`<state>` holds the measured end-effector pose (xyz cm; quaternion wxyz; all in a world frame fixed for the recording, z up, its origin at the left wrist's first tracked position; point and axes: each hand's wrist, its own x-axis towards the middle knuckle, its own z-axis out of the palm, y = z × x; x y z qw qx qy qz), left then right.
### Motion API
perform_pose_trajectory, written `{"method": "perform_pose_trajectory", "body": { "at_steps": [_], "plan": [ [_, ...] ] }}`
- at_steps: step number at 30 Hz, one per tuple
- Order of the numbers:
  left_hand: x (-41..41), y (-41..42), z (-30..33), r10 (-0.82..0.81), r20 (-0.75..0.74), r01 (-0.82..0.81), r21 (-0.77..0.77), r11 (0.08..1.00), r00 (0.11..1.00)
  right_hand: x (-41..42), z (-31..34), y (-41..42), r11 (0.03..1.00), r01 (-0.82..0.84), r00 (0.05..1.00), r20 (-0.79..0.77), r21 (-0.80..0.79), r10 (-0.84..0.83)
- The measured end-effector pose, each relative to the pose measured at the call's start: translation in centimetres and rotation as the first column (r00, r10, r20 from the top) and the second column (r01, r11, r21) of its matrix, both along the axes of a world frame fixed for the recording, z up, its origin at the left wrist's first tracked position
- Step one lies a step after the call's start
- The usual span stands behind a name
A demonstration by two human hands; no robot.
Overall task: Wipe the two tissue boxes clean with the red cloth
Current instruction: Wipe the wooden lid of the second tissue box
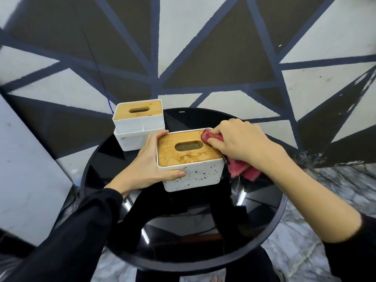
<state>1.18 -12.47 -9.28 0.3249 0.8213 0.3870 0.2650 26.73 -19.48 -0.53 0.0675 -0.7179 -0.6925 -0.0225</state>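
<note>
Your right hand (237,142) pinches the cloth (211,137) on the near box's (191,159) far lid corner; your left hand (151,161) clamps its side. Press sideways and the box could slide into the far box (138,123) beyond your left fingers.

2 tissue boxes stand upright on a round black table (264,231), each white with a wooden lid and an oval slot. The near box (191,159) has black specks on its front wall and pale smears on its lid. The far box (138,123), just behind and to the left, apart from it, has an open compartment along its front. The red cloth (242,167) lies bunched on the near lid's far right corner and hangs down the right side
</note>
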Motion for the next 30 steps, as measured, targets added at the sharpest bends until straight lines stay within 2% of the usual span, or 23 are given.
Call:
{"method": "perform_pose_trajectory", "body": {
  "at_steps": [5,13,21,24,30],
  "plan": [
    [-0.1,0.0,0.3,0.0,-0.041,0.001,0.015,1.0,0.999,0.8,-0.5,0.4,0.998,-0.051,0.997,-0.051,-0.04,0.049],
    [-0.1,-0.2,0.7,0.0,-0.088,0.001,0.018,1.0,0.996,0.2,0.2,-6.3,0.994,-0.07,0.991,-0.123,-0.089,0.059],
    [-0.1,-0.1,0.7,0.005,-0.086,-0.006,-0.011,1.0,0.996,0.3,0.0,-0.3,0.997,0.001,0.986,-0.165,-0.074,-0.013],
    [0.0,-0.1,0.8,0.008,-0.09,-0.009,-0.013,1.0,0.996,0.5,0.3,1.6,0.997,-0.023,0.981,-0.195,-0.075,0.008],
    [0.0,-0.3,0.7,0.024,-0.095,-0.024,0.004,1.0,0.995,1.1,0.2,0.4,0.991,-0.067,0.984,-0.17,-0.114,0.047]
  ]
}}
